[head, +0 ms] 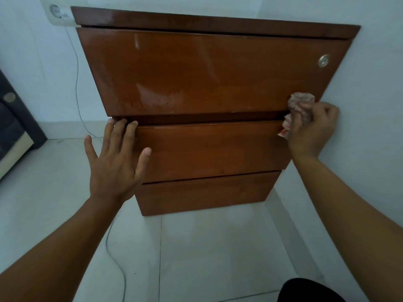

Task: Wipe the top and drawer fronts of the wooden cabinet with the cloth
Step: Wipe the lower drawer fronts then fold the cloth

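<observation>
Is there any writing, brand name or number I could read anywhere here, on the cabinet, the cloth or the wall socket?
No text here can be read.
cloth: red printed marks near its lower edge, too blurred to read.
round metal lock on the top drawer front: no legible marking.
wall socket: nothing legible.

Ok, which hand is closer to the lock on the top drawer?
Right. The right hand, holding the cloth, is just below the lock; the left hand rests far off at the left end of the middle drawer.
</observation>
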`<state>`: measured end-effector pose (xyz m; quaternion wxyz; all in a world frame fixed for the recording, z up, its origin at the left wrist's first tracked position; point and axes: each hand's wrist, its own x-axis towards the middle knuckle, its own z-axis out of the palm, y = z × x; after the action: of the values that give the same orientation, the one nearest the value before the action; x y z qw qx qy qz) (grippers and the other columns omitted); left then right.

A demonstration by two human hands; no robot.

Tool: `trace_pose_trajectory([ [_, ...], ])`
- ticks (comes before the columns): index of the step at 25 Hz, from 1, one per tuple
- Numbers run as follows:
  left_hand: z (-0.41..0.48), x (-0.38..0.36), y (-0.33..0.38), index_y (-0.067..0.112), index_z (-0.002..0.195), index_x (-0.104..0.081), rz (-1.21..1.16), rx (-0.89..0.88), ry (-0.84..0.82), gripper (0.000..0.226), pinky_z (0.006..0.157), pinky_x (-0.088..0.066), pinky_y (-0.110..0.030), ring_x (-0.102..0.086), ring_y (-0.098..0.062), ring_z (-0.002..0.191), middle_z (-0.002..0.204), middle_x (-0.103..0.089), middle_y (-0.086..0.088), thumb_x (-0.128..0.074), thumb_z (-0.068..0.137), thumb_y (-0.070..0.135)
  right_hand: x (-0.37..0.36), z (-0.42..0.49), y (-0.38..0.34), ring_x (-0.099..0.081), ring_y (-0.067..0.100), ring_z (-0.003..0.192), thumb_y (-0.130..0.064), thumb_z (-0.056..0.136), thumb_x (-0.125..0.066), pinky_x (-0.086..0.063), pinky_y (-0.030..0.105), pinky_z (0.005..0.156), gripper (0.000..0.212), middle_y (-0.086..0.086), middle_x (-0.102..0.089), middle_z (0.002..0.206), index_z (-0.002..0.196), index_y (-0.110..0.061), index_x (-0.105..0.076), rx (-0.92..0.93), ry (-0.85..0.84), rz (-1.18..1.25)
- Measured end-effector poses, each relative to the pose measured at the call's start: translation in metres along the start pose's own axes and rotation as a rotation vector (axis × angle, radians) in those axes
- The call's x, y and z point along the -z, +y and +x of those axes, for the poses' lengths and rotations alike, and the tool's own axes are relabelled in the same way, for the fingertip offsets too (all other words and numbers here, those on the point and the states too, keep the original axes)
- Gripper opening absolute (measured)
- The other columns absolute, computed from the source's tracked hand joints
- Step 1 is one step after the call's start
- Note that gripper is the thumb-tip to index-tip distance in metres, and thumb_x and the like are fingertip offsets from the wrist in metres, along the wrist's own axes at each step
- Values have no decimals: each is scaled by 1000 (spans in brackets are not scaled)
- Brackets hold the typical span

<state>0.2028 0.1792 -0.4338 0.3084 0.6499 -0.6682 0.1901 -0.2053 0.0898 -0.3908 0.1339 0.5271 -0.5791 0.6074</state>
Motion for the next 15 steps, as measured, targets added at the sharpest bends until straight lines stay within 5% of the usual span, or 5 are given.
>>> trace_pose_trajectory([
  [3, 0, 2, 0, 19, 158, -29, 4, 8, -8, 69, 120, -10, -67, -14, -27, 157, 165, -29, -8, -27, 101, 59, 0, -7, -17, -58, 28, 113, -10, 90, -65, -50, 34, 103, 17, 19, -56, 121, 105, -2, -65, -76, 38, 8],
  [5, -2, 2, 2, 19, 158, -28, 7, 9, -15, 69, 120, -10, -67, -12, -26, 157, 166, -27, -7, -26, 102, 59, -3, -31, -43, -55, 29, 116, -6, 92, -62, -47, 32, 103, 19, 21, -57, 121, 110, 1, -64, 46, 43, 26],
  [8, -3, -1, 1, 20, 160, -25, 5, 15, -12, 70, 121, -9, -66, -9, -26, 158, 168, -23, -6, -24, 102, 60, -26, -105, -101, -61, 3, 114, 3, 97, -57, -48, 20, 97, 19, -1, -68, 115, 108, -1, -72, 204, -214, 172],
  [11, -2, -9, 1, 21, 159, -26, -42, 25, 8, 69, 122, -8, -64, -9, -24, 158, 167, -24, -5, -24, 102, 60, -78, -189, -148, -62, 25, 123, -11, 106, -53, -53, 45, 101, 25, 9, -68, 129, 121, -12, -73, 382, -363, 192],
  [15, -1, -13, -6, 20, 157, -30, -44, -2, 41, 66, 122, -11, -64, -17, -26, 156, 164, -30, -6, -26, 103, 58, -129, -246, -144, -25, 37, 155, -23, 111, -35, -25, 54, 124, 49, 18, -28, 166, 159, -25, -30, 406, -366, -52],
])
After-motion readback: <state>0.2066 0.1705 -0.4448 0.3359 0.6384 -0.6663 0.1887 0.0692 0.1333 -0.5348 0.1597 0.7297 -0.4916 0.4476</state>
